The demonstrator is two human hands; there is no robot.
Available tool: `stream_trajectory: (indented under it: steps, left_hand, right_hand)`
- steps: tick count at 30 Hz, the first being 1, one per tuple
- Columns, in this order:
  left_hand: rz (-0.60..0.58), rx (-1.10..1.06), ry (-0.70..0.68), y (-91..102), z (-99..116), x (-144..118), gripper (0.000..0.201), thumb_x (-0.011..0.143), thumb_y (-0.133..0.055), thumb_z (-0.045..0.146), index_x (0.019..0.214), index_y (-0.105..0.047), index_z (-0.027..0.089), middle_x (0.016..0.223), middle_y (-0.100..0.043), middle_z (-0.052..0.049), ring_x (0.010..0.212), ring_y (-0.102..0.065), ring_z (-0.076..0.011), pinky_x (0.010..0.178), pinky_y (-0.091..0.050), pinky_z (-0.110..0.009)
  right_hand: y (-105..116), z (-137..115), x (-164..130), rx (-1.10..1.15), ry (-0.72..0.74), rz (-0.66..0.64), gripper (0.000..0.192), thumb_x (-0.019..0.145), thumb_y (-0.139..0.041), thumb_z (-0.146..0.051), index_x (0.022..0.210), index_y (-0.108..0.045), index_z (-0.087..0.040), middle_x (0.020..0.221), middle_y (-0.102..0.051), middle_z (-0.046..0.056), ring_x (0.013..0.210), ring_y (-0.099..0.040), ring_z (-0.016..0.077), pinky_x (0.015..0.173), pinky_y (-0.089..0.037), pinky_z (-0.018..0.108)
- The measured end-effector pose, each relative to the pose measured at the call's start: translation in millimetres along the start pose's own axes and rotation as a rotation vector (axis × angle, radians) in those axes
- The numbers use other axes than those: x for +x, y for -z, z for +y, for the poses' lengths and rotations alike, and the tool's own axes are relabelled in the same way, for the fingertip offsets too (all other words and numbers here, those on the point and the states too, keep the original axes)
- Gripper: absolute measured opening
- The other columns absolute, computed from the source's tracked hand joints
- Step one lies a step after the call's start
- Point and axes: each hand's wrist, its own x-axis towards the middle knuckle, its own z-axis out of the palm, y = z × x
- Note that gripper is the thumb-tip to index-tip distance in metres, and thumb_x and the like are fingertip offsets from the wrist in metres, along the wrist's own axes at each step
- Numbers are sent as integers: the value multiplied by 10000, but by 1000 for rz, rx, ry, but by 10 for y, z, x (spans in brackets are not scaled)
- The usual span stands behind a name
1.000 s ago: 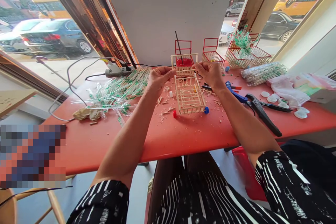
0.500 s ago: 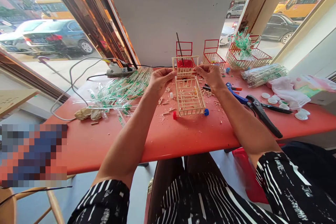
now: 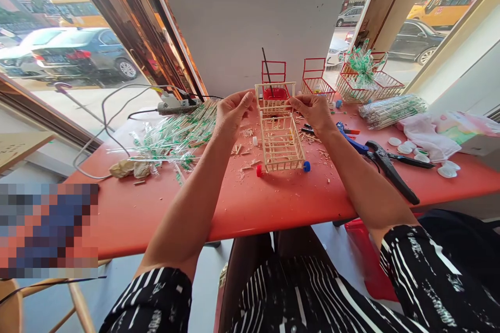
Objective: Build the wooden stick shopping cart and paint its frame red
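Bright daylight enters through the large street-facing windows (image 3: 58,57). Shadows are soft. Wide-angle distortion bends the edges. A pixelated block covers the lower left. Focus is sharp.

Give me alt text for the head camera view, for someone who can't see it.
Two bare hands, left hand and right hand, meet at the far end of a small wooden stick cart with red and blue wheels on a red table. Green-tipped sticks lie left, pliers right.
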Motion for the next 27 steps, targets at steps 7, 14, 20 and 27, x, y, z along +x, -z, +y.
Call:
stream_trajectory:
  steps: [7, 14, 20, 27]
  left_hand:
    - [69, 222, -170, -37, 118, 172, 183, 834, -951, 316, 889, -836, 185, 751, -758, -18, 652, -644, -95, 569, -493, -197]
    - [96, 365, -239, -59, 162, 362, 173, 757, -951, 241, 735, -788, 191, 681, -717, 2, 663, -684, -125, 609, -543, -215]
    - [95, 264, -175, -81, 74, 335, 224, 768, -970, 307, 758, -775, 196, 636, -651, 28, 572, -616, -93, 522, -456, -192]
    - [-15, 174, -27, -65, 218, 262, 149, 826, -919, 217, 789, -788, 156, 649, -650, 11, 527, -541, -62, 521, -425, -188]
  right_hand:
    - [-2, -50, -18, -2, 31, -53, 434, 853, -901, -606, 779, -803, -189, 772, -782, 52, 730, -711, 147, 746, -599, 312]
    - [-6, -17, -24, 7, 39, -44, 512, 810, -891, -692, 784, -819, -186, 793, -803, 59, 736, -705, 145, 734, -584, 302]
    - [0, 19, -13, 4, 18, -57, 558, 786, -882, -712, 874, -860, -161, 851, -841, 91, 725, -708, 144, 581, -469, 256]
    - [5, 9, -31, 7, 5, -50, 555, 768, -881, -748, 862, -854, -201, 850, -846, 72, 750, -724, 154, 644, -527, 265]
